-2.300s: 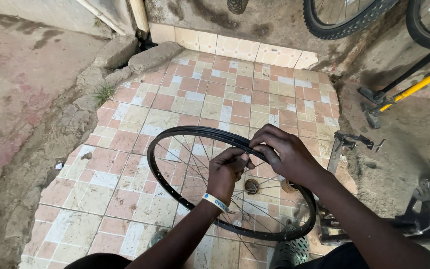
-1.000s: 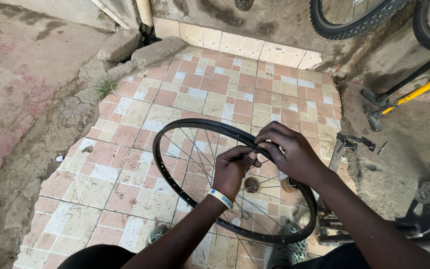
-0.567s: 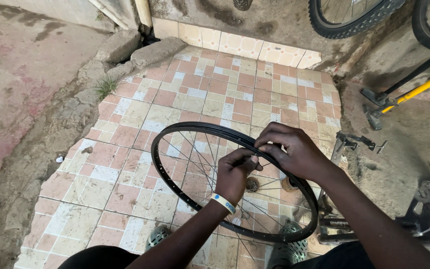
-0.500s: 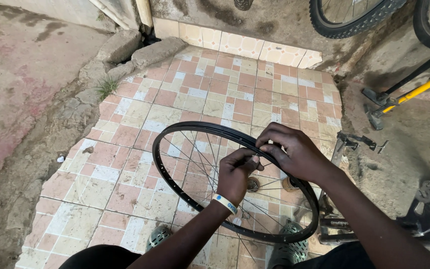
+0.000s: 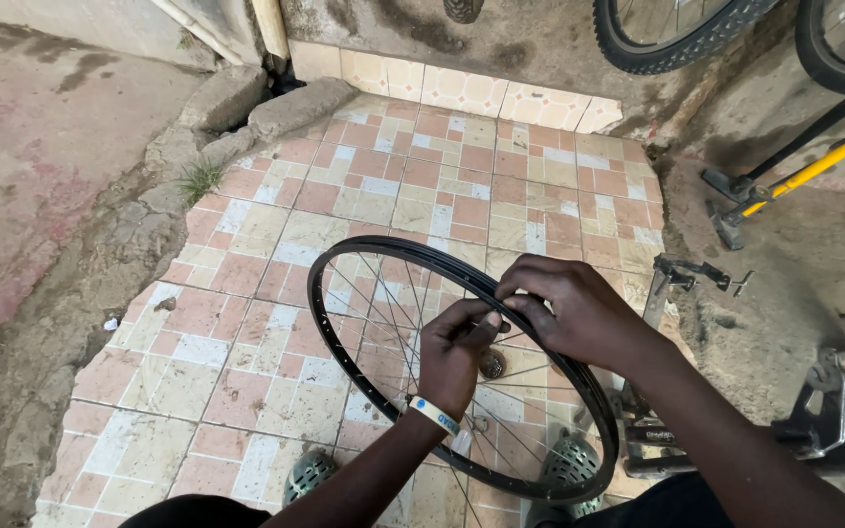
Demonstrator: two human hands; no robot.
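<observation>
A bare black bicycle wheel rim [image 5: 354,256] with thin metal spokes [image 5: 383,313] and a hub [image 5: 492,364] is held tilted over the tiled floor. My left hand [image 5: 454,354] reaches in among the spokes near the hub and pinches a spoke with its fingertips. My right hand [image 5: 569,311] lies over the far right part of the rim, its fingers curled down onto the same spoke area, touching my left fingers. A pale wristband [image 5: 435,416] sits on my left wrist. My two sandalled feet [image 5: 307,474] show below the wheel.
Pink and cream tiles [image 5: 413,186] cover the floor, with rough concrete and stones [image 5: 237,98] at the left. Bicycle tyres [image 5: 672,34] lean at the top right. A yellow-and-black stand [image 5: 794,176] and metal tools [image 5: 696,276] lie on the right.
The wheel and both hands have shifted only slightly; my fingers keep working at the same spoke near the rim's right side.
</observation>
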